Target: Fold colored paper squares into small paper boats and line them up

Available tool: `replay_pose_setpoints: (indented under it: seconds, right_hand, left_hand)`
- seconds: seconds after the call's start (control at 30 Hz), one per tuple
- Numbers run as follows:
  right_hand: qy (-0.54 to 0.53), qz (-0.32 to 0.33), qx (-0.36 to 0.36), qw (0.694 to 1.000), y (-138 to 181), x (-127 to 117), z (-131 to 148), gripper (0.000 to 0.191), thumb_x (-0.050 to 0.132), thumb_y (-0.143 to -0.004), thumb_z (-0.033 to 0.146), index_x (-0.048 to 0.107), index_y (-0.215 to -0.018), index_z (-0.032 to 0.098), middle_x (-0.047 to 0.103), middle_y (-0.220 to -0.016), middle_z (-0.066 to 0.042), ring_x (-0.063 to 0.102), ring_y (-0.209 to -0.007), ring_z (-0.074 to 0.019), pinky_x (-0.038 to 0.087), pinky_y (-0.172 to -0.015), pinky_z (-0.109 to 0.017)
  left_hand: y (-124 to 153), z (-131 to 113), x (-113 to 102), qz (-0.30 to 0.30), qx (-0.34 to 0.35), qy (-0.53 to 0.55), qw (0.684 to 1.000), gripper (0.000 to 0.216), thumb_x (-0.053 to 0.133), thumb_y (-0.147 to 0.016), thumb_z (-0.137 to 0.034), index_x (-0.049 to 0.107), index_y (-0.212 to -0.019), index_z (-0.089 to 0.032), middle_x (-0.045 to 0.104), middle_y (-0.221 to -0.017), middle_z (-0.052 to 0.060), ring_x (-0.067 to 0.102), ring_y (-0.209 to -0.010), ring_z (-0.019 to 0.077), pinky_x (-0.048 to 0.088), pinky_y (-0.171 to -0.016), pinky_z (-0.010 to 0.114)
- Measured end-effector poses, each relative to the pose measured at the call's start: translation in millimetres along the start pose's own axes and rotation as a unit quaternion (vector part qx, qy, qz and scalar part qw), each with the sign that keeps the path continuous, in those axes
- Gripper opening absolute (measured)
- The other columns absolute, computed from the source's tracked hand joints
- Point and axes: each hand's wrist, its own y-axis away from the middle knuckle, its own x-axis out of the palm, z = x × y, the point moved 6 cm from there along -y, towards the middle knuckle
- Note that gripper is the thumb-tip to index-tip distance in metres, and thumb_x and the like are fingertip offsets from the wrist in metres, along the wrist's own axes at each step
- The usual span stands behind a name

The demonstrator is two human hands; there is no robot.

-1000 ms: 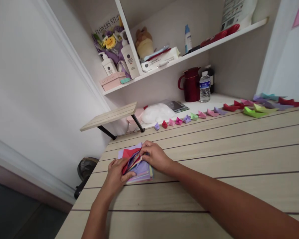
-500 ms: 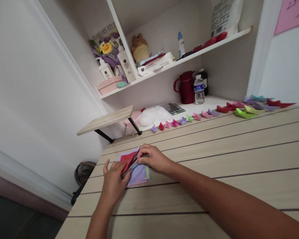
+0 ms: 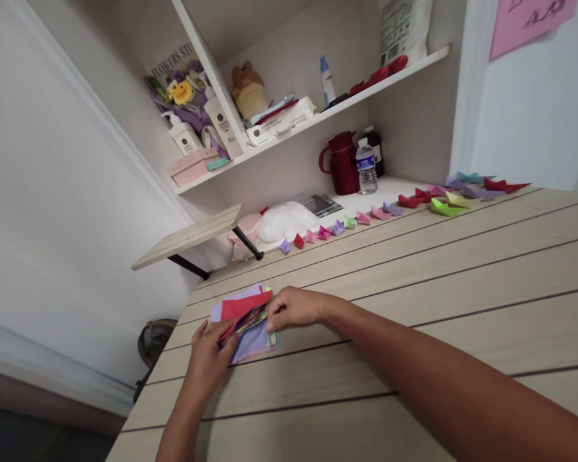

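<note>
A stack of coloured paper squares (image 3: pixel 248 321) lies near the left edge of the light wooden table (image 3: pixel 414 282). My left hand (image 3: pixel 207 356) lifts the upper sheets, a red one on top, with its fingers under them. My right hand (image 3: pixel 291 309) pinches the edge of sheets inside the stack from the right. A purple sheet shows on the lower part of the stack.
A row of small folded paper boats (image 3: pixel 337 228) runs along the table's far edge, with larger ones (image 3: pixel 457 192) at the right. Behind are a red jug (image 3: pixel 340 163), a water bottle (image 3: pixel 366 167), shelves with bottles and a small wooden side shelf (image 3: pixel 187 236).
The view has swung right and up, so the stack sits lower left. Both hands stay on the stack; the upper sheets are raised a little more and the right hand has drawn back slightly.
</note>
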Motion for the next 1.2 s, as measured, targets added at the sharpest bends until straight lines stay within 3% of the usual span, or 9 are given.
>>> replay_pose_setpoints:
  seconds: [0.07, 0.23, 0.4, 0.5, 0.6, 0.73, 0.9, 1.1, 1.2]
  right_hand:
    - [-0.003, 0.004, -0.005, 1.0, -1.5, 2.5, 2.4, 0.029, 0.077, -0.072, 0.043, 0.073, -0.069, 0.015, 0.054, -0.051, 0.006, 0.044, -0.048, -0.0076, 0.031, -0.046, -0.019]
    - [-0.017, 0.002, -0.016, 1.0, -3.4, 3.0, 3.4, 0.028, 0.071, -0.08, 0.041, 0.075, -0.074, 0.014, 0.056, -0.055, 0.005, 0.047, -0.049, -0.0074, 0.035, -0.047, -0.019]
    - [-0.036, -0.032, -0.026, 0.999, -6.1, 1.4, 0.3, 0.028, 0.065, -0.09, 0.04, 0.077, -0.09, 0.015, 0.063, -0.066, 0.003, 0.051, -0.051, -0.0069, 0.041, -0.05, -0.019]
    - [-0.038, -0.069, -0.015, 0.997, -9.4, -0.2, -7.8, 0.03, 0.057, -0.098, 0.039, 0.072, -0.096, 0.013, 0.066, -0.076, 0.0, 0.058, -0.058, -0.0088, 0.049, -0.057, -0.022]
    - [-0.031, -0.097, 0.008, 0.995, -12.6, -0.7, -18.2, 0.026, 0.059, -0.099, 0.038, 0.065, -0.109, 0.014, 0.068, -0.1, -0.005, 0.067, -0.08, -0.0158, 0.058, -0.072, -0.033]
    - [-0.018, -0.115, 0.021, 0.993, -14.5, -0.4, -26.2, 0.03, 0.061, -0.098, 0.035, 0.061, -0.121, 0.016, 0.065, -0.118, -0.008, 0.067, -0.098, -0.0211, 0.058, -0.083, -0.041]
    - [0.007, -0.137, -0.006, 0.991, -14.1, -2.3, -24.4, 0.028, 0.061, -0.098, 0.035, 0.062, -0.118, 0.015, 0.066, -0.114, -0.007, 0.067, -0.093, -0.0197, 0.058, -0.08, -0.039]
    - [0.068, -0.203, -0.091, 0.973, -8.3, -4.3, 1.0, 0.003, 0.07, -0.087, 0.018, 0.073, -0.087, 0.017, 0.067, -0.088, -0.002, 0.065, -0.084, -0.0168, 0.053, -0.078, -0.03]
    - [0.11, -0.26, -0.115, 0.952, -3.4, -6.3, 11.8, 0.015, 0.071, -0.079, 0.009, 0.074, -0.089, 0.02, 0.062, -0.095, -0.002, 0.062, -0.081, -0.0152, 0.05, -0.077, -0.028]
  left_hand:
    - [2.9, -4.0, -0.7, 0.016, 0.008, 0.016, 1.0, 0.034, 0.065, -0.078, -0.044, 0.075, -0.108, -0.031, 0.076, -0.112, 0.008, 0.066, -0.109, 0.0312, 0.029, -0.111, 0.062]
    - [11.6, -8.9, 2.2, 0.029, 0.025, 0.06, 0.997, 0.07, 0.085, -0.057, -0.051, 0.069, -0.123, -0.033, 0.071, -0.121, 0.009, 0.061, -0.113, 0.0325, 0.044, -0.102, 0.051]
    - [7.1, -2.4, 2.9, 0.0, 0.004, 0.103, 0.995, 0.042, 0.057, -0.086, -0.053, 0.074, -0.112, -0.025, 0.073, -0.112, 0.01, 0.064, -0.108, 0.0277, 0.046, -0.1, 0.044]
    - [4.5, 0.4, -0.5, -0.022, -0.017, 0.123, 0.992, 0.041, 0.059, -0.085, -0.054, 0.076, -0.103, -0.022, 0.075, -0.105, 0.008, 0.065, -0.104, 0.0268, 0.049, -0.095, 0.039]
    - [5.7, 2.6, -4.1, -0.047, -0.047, 0.137, 0.988, 0.042, 0.062, -0.082, -0.056, 0.077, -0.097, -0.019, 0.076, -0.095, 0.006, 0.068, -0.093, 0.0251, 0.053, -0.084, 0.035]
    - [9.5, 5.0, -7.3, -0.081, -0.087, 0.149, 0.982, 0.046, 0.063, -0.08, -0.058, 0.077, -0.095, -0.017, 0.076, -0.085, 0.004, 0.067, -0.079, 0.0219, 0.053, -0.071, 0.03]
    - [10.6, 5.9, -9.8, -0.109, -0.106, 0.154, 0.976, 0.047, 0.066, -0.076, -0.059, 0.078, -0.094, -0.017, 0.075, -0.08, 0.003, 0.067, -0.078, 0.0228, 0.052, -0.067, 0.029]
    - [10.2, 9.7, -11.5, -0.125, -0.108, 0.159, 0.973, 0.043, 0.068, -0.075, -0.057, 0.079, -0.09, -0.018, 0.076, -0.084, 0.004, 0.068, -0.085, 0.0257, 0.053, -0.073, 0.032]
    - [10.1, 11.9, -12.6, -0.127, -0.112, 0.168, 0.971, 0.045, 0.067, -0.076, -0.058, 0.078, -0.092, -0.017, 0.077, -0.087, 0.004, 0.069, -0.087, 0.0259, 0.054, -0.075, 0.032]
